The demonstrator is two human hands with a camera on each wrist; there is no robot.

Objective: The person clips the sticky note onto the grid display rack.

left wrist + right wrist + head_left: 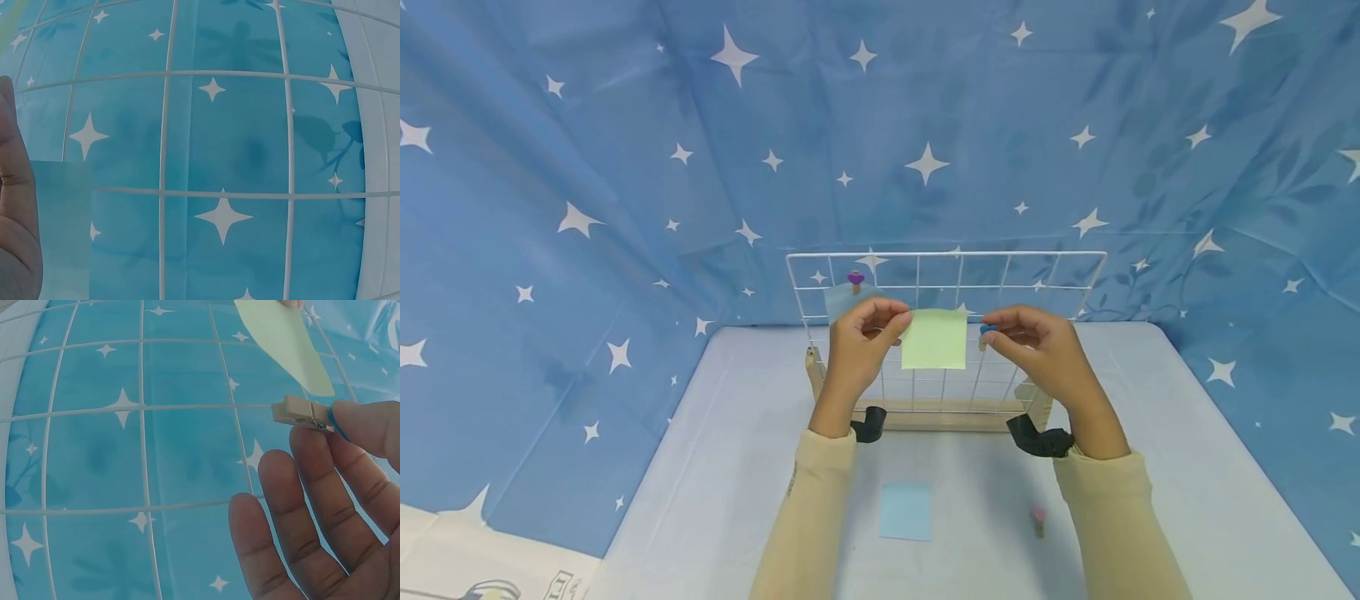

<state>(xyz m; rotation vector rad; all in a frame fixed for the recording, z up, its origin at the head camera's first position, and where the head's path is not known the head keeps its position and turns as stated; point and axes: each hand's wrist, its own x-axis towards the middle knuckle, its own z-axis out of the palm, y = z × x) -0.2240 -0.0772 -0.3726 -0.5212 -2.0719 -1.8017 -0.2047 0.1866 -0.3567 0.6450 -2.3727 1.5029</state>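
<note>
A pale green paper note (934, 340) is upright in front of a white wire grid (947, 252), its upper left edge pinched by my left hand (859, 346). To its right, my right hand (1045, 350) pinches a small wooden clothespin (303, 414) with a blue decoration between thumb and fingers. The right wrist view has the clothespin's jaws pointing left, just below the green note's lower edge. Behind the left hand, a blue note (838, 300) hangs on the grid under a clothespin with a purple heart (856, 280); part of that note is hidden.
The grid stands in a wooden base (947, 421) on a white table (737, 467). Nearer to me lie a light blue note (906, 512) and a clothespin with a pink top (1039, 522). A blue star-patterned cloth (925, 125) hangs behind the table.
</note>
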